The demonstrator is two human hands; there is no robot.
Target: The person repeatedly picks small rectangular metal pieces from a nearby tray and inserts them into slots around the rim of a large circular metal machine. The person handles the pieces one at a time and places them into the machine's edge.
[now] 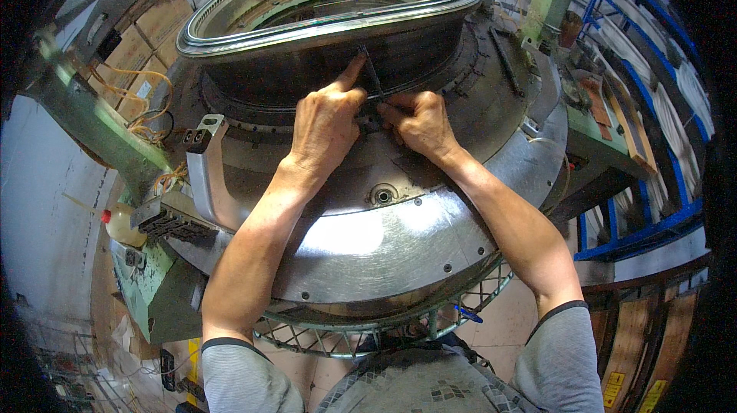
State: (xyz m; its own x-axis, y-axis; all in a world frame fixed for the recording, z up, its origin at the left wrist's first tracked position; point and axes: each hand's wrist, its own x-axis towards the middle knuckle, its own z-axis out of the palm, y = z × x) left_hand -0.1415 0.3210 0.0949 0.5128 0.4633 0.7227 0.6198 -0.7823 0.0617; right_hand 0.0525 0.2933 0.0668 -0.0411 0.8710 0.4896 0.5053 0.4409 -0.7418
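Both hands meet at the dark wall of a large round metal machine cylinder (261, 79). My left hand (326, 125) has its index finger stretched up against the upper end of a thin dark strip (372, 75), thumb close beside it and the other fingers curled in. The strip stands slightly tilted against the cylinder wall. Lower down, my right hand (421, 121) is closed, thumb and index finger pinching the strip's bottom end. A small dark block (370, 124) sits on the ring between the hands. Most of both palms is hidden.
A bright slotted metal rim (330, 31) tops the cylinder. A dark rod (507, 62) lies on the ring at right. An upright metal bracket (207, 167) rises near my left forearm. Green machine posts (100, 106) flank the machine; a blue rack (652, 232) stands at right.
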